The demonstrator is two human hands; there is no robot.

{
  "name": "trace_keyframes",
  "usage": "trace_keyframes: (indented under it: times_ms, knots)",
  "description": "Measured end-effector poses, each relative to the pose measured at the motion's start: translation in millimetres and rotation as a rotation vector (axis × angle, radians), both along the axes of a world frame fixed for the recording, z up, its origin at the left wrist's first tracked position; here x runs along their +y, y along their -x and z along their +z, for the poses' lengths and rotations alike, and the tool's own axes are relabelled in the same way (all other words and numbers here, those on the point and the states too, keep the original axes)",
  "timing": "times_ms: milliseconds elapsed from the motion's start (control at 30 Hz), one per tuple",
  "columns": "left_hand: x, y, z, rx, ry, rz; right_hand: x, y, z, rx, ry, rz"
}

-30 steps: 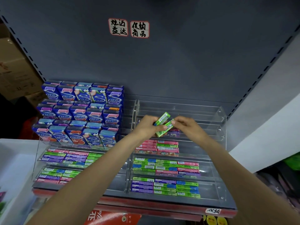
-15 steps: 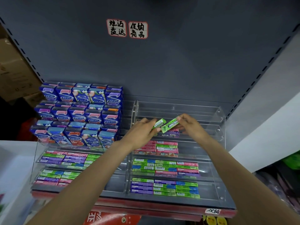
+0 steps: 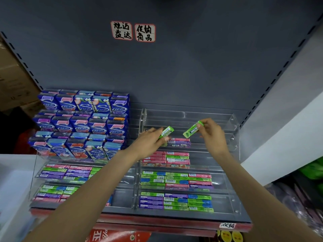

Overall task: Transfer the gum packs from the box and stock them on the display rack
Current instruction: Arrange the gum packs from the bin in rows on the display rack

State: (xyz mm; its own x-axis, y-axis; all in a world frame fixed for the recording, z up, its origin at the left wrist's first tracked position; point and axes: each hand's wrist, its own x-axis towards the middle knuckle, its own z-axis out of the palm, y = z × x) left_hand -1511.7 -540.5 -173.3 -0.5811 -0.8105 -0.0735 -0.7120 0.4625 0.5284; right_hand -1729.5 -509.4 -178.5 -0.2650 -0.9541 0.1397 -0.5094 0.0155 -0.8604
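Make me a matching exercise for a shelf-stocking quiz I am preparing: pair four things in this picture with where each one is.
Things:
1. left hand
2. right hand
3. blue cartons
4. handwritten labels

Places or states:
A. stacked in rows left of the clear rack
B. stuck on the grey back panel
C. holds the green gum pack out to the right
D. holds a green pack above the purple packs

Pairs: 1-D, 2-C, 3-A, 4-B
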Motion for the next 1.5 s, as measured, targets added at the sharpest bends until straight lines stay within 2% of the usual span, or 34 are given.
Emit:
trace_keyframes:
  times_ms: [133, 233, 433, 667, 967, 1167, 1333, 1433, 1500]
  knots:
    - [-2, -1, -3, 0.02, -0.027, 0.012, -2, -4, 2, 0.381, 0.113, 0.121]
    - [-1, 0, -2, 0.017, -0.028, 0.012, -9, -13, 3, 0.576, 0.061, 0.234]
    - [-4, -1, -6, 0.047, -0.043, 0.002, -18, -25, -3, 0.674, -0.173, 0.355]
    - [-4, -2, -5, 0.083, -0.056, -0.002, -12, -18, -6, 0.682, -0.159, 0.265]
    - [0, -4, 0, 0.162, -0.11, -0.009, -11, -27, -9, 0.948, -0.069, 0.192]
    - [1, -5, 1, 0.161, -0.103, -0.001, -14, -26, -15, 0.931, -0.089, 0.353]
    - [0, -4, -1, 0.224, -0.056, 0.032, -11, -25, -13, 0.867, -0.068, 0.348]
    - [-1, -3, -1, 0.287, -0.039, 0.085, -9, -24, -10, 0.739, -0.087, 0.311]
    - [-1, -3, -1, 0.323, -0.121, 0.126, -9, -21, -9, 0.655, -0.103, 0.296]
